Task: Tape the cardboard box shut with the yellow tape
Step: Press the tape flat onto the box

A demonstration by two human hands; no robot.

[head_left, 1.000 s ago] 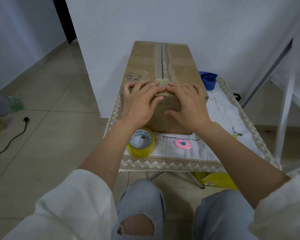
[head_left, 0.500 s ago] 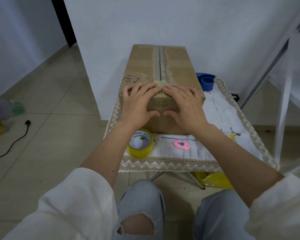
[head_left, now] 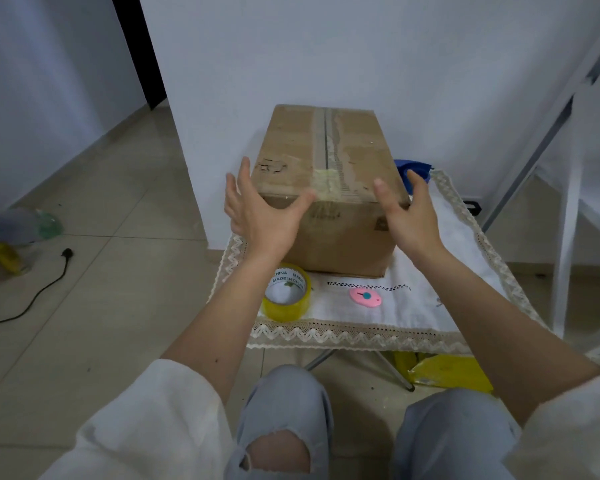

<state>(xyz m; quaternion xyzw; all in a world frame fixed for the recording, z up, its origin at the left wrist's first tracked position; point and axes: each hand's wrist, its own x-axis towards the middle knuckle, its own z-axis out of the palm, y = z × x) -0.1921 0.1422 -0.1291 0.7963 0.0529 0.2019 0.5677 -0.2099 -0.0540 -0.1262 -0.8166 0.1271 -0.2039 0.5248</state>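
Now both hands, left hand (head_left: 264,216) and right hand (head_left: 407,216), spread empty flanking the cardboard box (head_left: 326,188); between them, short yellow tape (head_left: 326,180) could peel.

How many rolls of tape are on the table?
2. A yellow roll lies at the near left edge, in front of the box. A blue roll sits behind the box's right side, mostly hidden; others may hide there.
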